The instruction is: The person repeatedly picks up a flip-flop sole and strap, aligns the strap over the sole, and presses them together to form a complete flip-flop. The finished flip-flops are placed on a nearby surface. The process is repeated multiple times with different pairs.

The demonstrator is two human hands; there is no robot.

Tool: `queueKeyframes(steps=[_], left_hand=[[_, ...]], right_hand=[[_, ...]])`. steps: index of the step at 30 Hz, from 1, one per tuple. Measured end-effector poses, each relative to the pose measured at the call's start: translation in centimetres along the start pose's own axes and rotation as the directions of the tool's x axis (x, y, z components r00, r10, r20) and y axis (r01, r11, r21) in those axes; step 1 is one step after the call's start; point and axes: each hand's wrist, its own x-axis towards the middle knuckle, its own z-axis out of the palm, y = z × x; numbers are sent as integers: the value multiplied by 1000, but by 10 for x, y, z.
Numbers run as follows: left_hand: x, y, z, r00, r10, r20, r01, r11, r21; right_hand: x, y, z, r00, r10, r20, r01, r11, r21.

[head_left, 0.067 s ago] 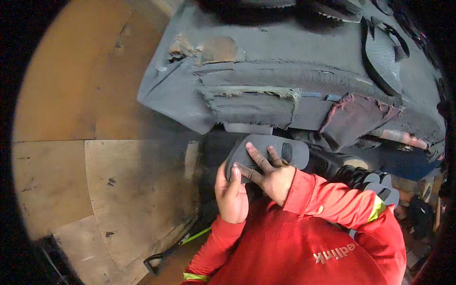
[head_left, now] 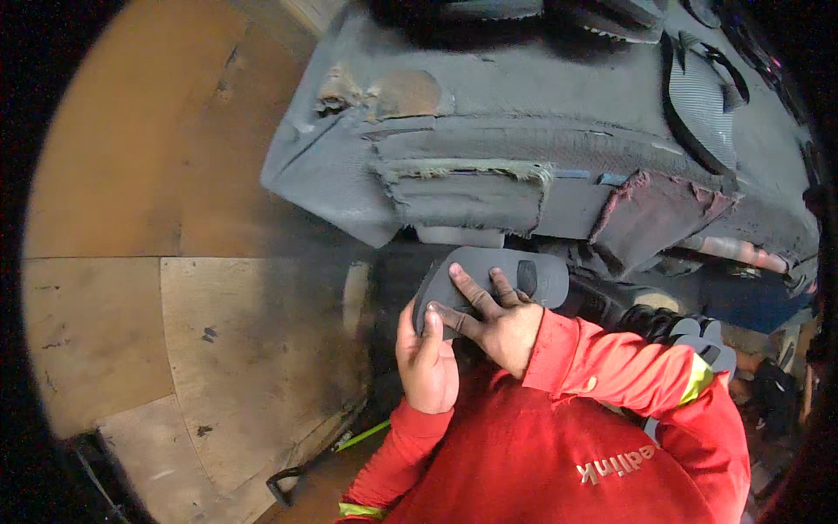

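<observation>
A grey sandal sole [head_left: 550, 288] is held up in front of the person's chest, just off the near edge of a grey-coated work table [head_left: 559, 79], lying roughly crosswise with its rounded end toward the right and a dark rounded patch [head_left: 527, 278] near that end. The left hand [head_left: 429, 362] grips the sole at its left end — thumb upright along the near side, the other fingers reaching behind the edge and partly hidden. The right hand [head_left: 497, 323] is unclenched, its fingers spread over the sole's upper face, one of them reaching close to the left thumb; whether its own thumb grips from below cannot be told. Both arms wear red sleeves [head_left: 611, 358] with yellow-green bands. Along the table's front hang a frayed grey cloth flap [head_left: 467, 199] and, to its right, a reddish-edged cloth flap [head_left: 659, 218], with a pale block [head_left: 460, 236] showing between the grey flap and the sole. On the table, toward the right, lies a ribbed grey piece with a dark border [head_left: 703, 105]. More grey soles [head_left: 716, 354] sit beyond the right sleeve, while stained wooden panels [head_left: 253, 349] spread out at the left — a bright green strip [head_left: 362, 435] near their lower corner
</observation>
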Motion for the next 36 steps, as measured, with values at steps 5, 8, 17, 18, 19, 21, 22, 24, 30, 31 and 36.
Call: queueKeyframes(steps=[5, 8, 17, 18, 19, 21, 22, 24, 30, 31, 36], left_hand=[[-22, 23, -2, 992, 119, -38, -121, 992, -45], [-43, 42, -23, 979, 203, -34, -205, 976, -80], [-19, 58, -97, 809, -97, 580, 2, 987, 162], [-6, 47, -96, 743, -199, 639, 47, 968, 246], [7, 40, -96, 662, -304, 685, 84, 938, 335], [4, -9, -78, 799, -197, 569, 426, 852, -303], [11, -20, -75, 926, -266, 267, 353, 863, -363], [18, -34, -67, 952, -304, 34, 289, 856, -428], [33, -18, -9, 952, -158, 261, 130, 984, 122], [31, -6, 2, 968, -83, 238, 36, 981, 192], [-33, 73, 4, 952, 244, 188, -308, 751, 584]], right_hand=[[11, -16, -19, 987, -162, -21, 163, 986, 25], [18, -44, -35, 969, -228, -99, 234, 971, 57], [21, -166, -59, 723, -219, -655, 471, 850, 235], [11, -153, -54, 772, -119, -625, 431, 820, 376], [-2, -132, -47, 828, -79, -555, 410, 760, 504], [-36, -83, -31, 898, 292, -331, 189, 422, 887], [-58, -57, -22, 886, 442, -138, 93, 122, 988], [-98, -9, 2, 766, 614, 190, 98, -405, 909], [-101, 74, 109, 503, 669, 547, 354, -737, 576], [-84, 75, 122, 469, 611, 637, 379, -791, 480], [-25, 18, 118, 807, 292, 514, 161, -945, 284]])
